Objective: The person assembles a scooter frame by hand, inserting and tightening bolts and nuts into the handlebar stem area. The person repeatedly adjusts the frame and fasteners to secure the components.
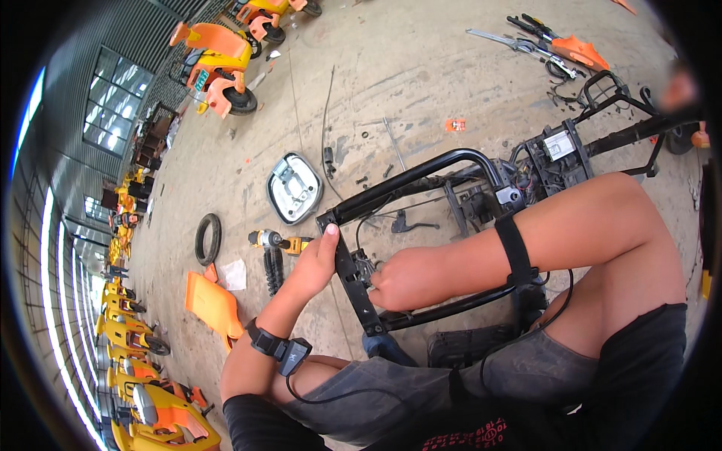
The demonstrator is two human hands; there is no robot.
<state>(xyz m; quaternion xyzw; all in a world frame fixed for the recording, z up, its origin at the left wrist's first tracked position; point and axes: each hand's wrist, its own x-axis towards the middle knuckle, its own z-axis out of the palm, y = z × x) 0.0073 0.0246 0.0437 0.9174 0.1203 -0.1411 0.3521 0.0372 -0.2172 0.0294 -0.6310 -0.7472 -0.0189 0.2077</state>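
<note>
A black tubular scooter frame (421,167) stretches in front of me, with a flat crossbar (348,274) closing its left end. My left hand (317,263) grips the crossbar near its far corner. The thumb lies along the bar, and the other fingers are mostly hidden beneath. Inside the frame, my right hand (406,279) is closed, its fingertips at the crossbar beside a small metal fitting (365,264) with cables. What those fingers hold is hidden. Under the frame, a black brake lever (414,223) lies on the floor.
A yellow power tool (282,242), shock absorber (272,272), silver-rimmed casing (295,188), tyre (207,239) and orange panel (213,304) lie left. Bolts (362,180) and a rod (393,143) lie beyond the frame. Yellow scooters (214,60) line the left; a person (679,89) is far right.
</note>
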